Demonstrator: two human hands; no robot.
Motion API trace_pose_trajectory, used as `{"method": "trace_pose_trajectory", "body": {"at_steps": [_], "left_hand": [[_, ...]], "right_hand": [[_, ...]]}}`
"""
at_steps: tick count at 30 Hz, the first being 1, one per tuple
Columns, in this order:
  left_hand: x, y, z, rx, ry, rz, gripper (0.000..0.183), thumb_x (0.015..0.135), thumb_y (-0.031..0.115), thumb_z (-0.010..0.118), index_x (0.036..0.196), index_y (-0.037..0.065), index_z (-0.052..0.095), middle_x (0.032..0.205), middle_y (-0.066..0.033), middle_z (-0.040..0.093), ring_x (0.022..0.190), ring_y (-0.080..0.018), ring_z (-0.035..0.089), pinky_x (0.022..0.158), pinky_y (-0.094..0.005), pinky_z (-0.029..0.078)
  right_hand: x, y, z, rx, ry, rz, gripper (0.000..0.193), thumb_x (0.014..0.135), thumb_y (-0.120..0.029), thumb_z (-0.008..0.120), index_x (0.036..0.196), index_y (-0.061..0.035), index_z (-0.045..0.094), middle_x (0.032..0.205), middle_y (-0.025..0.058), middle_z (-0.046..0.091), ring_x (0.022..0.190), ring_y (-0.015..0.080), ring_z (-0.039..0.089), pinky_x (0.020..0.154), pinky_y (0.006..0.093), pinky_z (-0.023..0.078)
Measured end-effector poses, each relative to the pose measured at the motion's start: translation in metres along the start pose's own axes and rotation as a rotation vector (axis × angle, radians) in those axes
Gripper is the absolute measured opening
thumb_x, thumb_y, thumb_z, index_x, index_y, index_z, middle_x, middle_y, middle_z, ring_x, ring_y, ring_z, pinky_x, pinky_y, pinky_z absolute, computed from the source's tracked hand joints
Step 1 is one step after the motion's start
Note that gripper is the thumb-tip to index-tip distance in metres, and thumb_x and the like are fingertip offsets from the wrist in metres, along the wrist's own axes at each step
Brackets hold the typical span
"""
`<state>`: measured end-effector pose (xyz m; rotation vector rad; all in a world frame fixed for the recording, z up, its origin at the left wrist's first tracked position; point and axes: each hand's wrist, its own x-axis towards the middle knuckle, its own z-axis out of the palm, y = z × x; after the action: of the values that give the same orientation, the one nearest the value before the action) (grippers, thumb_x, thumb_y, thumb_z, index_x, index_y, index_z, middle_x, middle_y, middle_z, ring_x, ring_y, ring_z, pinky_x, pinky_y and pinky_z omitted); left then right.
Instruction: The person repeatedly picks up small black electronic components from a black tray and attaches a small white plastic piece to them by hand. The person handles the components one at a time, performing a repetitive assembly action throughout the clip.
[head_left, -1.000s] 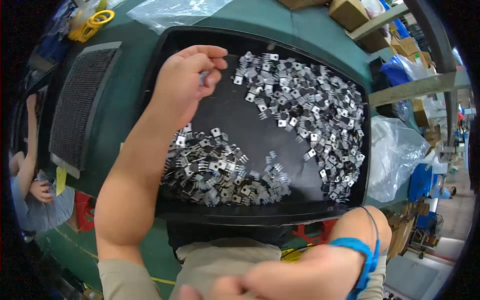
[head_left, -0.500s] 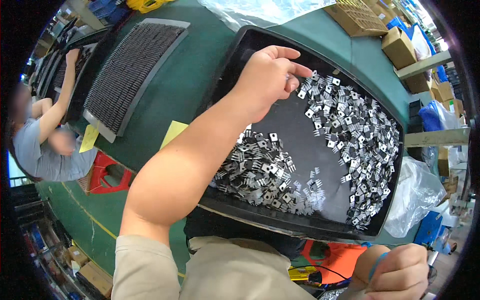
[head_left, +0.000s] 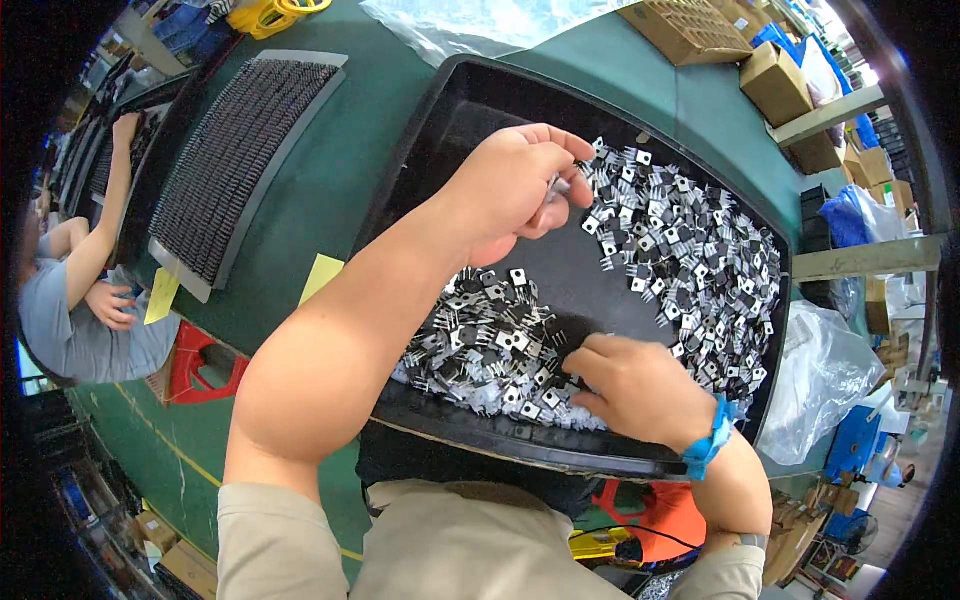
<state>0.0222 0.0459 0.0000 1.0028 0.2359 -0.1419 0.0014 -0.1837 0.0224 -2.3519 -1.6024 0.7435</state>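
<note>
Many small black transistors with silver tabs and three metal legs lie in a wide black tray. They form a near-left pile of transistors and a large right-hand spread of transistors. Over the tray's middle, my left hand is curled with silvery transistors partly showing between its fingers. Its fingertips are beside the upper end of the right-hand spread. My right hand, with a blue band at the wrist, is low at the near pile's right edge. Thumb and forefinger are apart there, and nothing shows between them.
Left of the tray, a rack of densely lined-up dark parts lies on the green table. A yellow paper sits beside the tray. Clear plastic bunches at the right. Another person works at far left.
My right hand has come up from below the tray's near right corner and into the tray by the near pile. My left hand has shifted slightly, its fingers more curled. The view has moved a little.
</note>
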Motion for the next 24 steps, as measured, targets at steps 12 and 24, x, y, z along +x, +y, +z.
{"method": "trace_pose_trajectory", "body": {"at_steps": [12,24], "left_hand": [[0.0,-0.003,0.001,0.142,-0.054,-0.061,0.023,0.095,0.02,0.05,0.1,0.0,0.059,0.065,-0.0013,0.051,0.045,-0.0061,0.039,0.037,-0.0193,0.022],[0.0,-0.005,0.003,0.17,-0.064,-0.085,0.02,0.094,0.02,0.052,0.099,0.003,0.06,0.068,-0.0001,0.053,0.048,-0.0054,0.042,0.038,-0.0169,0.024]], "right_hand": [[-0.05,0.018,0.007,-0.083,-0.124,0.24,0.044,0.074,-0.014,0.072,0.109,-0.0006,0.048,0.103,0.0167,0.051,0.075,0.036,0.064,0.064,0.0432,0.053],[-0.03,0.017,0.028,-0.031,-0.108,-0.204,0.035,0.085,-0.012,0.051,0.119,-0.0134,0.053,0.109,0.0127,0.052,0.089,0.0276,0.063,0.066,0.037,0.056]]}}
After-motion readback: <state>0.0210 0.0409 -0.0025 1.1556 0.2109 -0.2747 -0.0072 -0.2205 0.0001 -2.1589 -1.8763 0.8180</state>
